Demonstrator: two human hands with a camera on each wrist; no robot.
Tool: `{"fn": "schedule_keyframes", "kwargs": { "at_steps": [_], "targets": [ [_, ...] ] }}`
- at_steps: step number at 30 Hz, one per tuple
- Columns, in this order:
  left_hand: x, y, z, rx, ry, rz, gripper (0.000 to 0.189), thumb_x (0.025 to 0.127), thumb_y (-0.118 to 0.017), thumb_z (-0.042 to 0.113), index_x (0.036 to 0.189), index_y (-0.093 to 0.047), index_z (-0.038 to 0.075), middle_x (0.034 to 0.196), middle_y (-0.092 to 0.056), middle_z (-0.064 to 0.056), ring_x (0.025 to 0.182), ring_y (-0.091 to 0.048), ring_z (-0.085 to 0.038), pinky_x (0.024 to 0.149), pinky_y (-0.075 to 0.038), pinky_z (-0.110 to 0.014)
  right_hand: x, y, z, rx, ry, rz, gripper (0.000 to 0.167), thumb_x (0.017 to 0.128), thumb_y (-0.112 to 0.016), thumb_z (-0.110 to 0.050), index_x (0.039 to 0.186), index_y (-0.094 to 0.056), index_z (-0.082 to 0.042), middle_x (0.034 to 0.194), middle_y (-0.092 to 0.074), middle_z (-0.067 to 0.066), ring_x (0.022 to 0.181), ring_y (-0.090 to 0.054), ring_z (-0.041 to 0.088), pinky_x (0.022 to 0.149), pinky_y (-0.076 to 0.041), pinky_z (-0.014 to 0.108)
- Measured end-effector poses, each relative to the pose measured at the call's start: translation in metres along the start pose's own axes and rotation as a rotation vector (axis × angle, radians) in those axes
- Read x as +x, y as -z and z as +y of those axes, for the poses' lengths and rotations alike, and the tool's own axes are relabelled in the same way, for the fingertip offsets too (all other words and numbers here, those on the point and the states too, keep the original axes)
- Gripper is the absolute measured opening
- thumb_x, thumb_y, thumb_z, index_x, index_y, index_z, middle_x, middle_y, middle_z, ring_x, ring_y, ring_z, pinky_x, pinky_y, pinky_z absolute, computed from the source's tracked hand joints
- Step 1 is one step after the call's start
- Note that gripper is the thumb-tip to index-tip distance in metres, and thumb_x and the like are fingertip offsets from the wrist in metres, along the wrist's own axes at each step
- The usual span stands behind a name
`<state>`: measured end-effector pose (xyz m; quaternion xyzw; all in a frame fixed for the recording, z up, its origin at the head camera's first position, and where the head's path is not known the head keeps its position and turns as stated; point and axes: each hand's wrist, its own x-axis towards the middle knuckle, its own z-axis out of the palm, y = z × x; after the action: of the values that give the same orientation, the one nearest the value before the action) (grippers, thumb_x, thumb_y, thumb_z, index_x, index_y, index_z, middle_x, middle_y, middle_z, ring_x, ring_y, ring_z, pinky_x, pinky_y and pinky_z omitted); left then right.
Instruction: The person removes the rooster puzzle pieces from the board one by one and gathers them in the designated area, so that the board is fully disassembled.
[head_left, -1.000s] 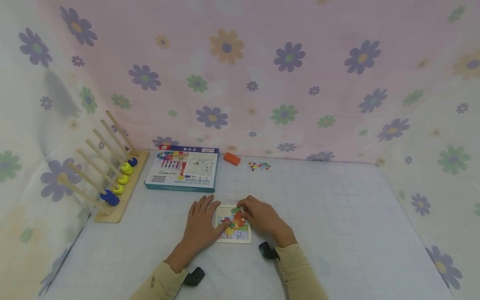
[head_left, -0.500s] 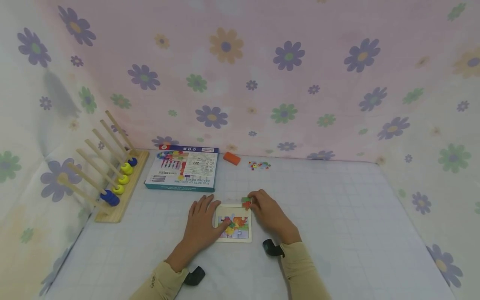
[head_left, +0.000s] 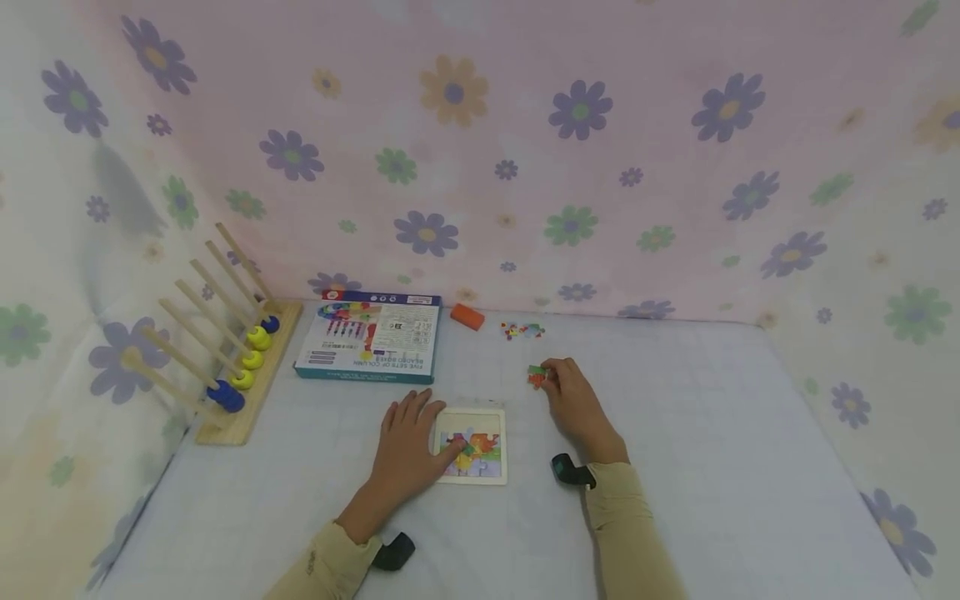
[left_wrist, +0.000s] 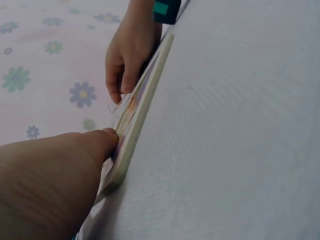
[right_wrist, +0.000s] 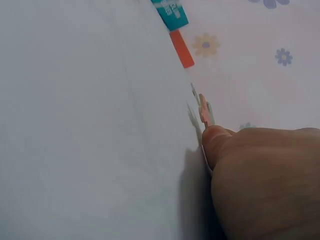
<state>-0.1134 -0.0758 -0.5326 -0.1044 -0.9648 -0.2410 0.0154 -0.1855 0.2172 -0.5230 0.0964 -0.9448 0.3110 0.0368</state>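
A small wooden puzzle tray lies in front of me, its lower part filled with colourful joined pieces and its upper strip bare wood. My left hand lies along the tray's left side with fingers spread and straight. Its thumb rests on the pieces, as the left wrist view also shows at the tray. To the right of the tray, my right hand pinches a green and red puzzle piece between thumb and fingers. In the right wrist view that puzzle piece sticks out past the thumb, just over the white cloth.
Loose puzzle pieces lie at the back, right of an orange block. A flat toy box sits behind my left hand. At the left stands a wooden peg board with blue and yellow beads. Flowered cloth walls enclose the table.
My right hand has lifted the green and red puzzle piece out of the tray's upper right and carried it right and away from me. The left hand has stayed in place.
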Motion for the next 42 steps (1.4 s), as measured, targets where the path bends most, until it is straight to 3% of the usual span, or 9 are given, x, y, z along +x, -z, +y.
{"fn": "schedule_keyframes", "kwargs": {
  "at_steps": [10,19,24,28,42],
  "targets": [
    [0.0,0.002,0.002,0.003,-0.005,0.015,0.069,0.089,-0.071,0.057,0.141,-0.055,0.016,0.159,-0.043,-0.012,0.152,-0.032,-0.036,0.126,-0.022,-0.062,0.045,0.023,0.035,-0.011,-0.046,-0.07,0.03,0.107,-0.049,-0.009,0.134,-0.052,0.004,0.114,-0.056,0.019,0.101,-0.056,0.032,0.091,-0.049,0.049],
    [0.0,0.005,0.005,0.001,-0.009,0.017,0.067,0.089,-0.071,0.057,0.141,-0.056,0.015,0.158,-0.044,-0.012,0.151,-0.033,-0.036,0.125,-0.022,-0.062,0.074,0.031,0.051,-0.001,-0.107,-0.107,0.033,0.108,-0.045,-0.011,0.137,-0.051,0.003,0.117,-0.055,0.018,0.104,-0.053,0.031,0.095,-0.047,0.048],
    [0.0,0.008,0.006,-0.002,0.0,0.012,0.067,0.089,-0.071,0.057,0.14,-0.056,0.015,0.158,-0.044,-0.012,0.151,-0.033,-0.036,0.125,-0.022,-0.063,0.083,0.033,0.049,0.005,-0.091,-0.112,0.033,0.107,-0.045,-0.009,0.137,-0.052,0.004,0.117,-0.055,0.021,0.105,-0.054,0.033,0.096,-0.047,0.05],
    [0.0,0.009,0.006,0.001,-0.002,0.007,0.067,0.09,-0.07,0.057,0.141,-0.056,0.015,0.158,-0.044,-0.013,0.151,-0.033,-0.036,0.125,-0.022,-0.062,0.086,0.035,0.048,0.025,-0.139,-0.125,0.032,0.106,-0.047,-0.01,0.136,-0.052,0.001,0.12,-0.055,0.019,0.109,-0.054,0.033,0.099,-0.047,0.049],
    [0.0,0.007,0.005,-0.001,-0.013,0.017,0.066,0.089,-0.071,0.056,0.14,-0.056,0.016,0.158,-0.044,-0.012,0.151,-0.034,-0.036,0.125,-0.022,-0.062,0.092,0.037,0.05,0.027,-0.19,-0.158,0.036,0.105,-0.046,-0.014,0.139,-0.052,-0.002,0.123,-0.055,0.017,0.11,-0.053,0.031,0.099,-0.046,0.048]
  ]
}}
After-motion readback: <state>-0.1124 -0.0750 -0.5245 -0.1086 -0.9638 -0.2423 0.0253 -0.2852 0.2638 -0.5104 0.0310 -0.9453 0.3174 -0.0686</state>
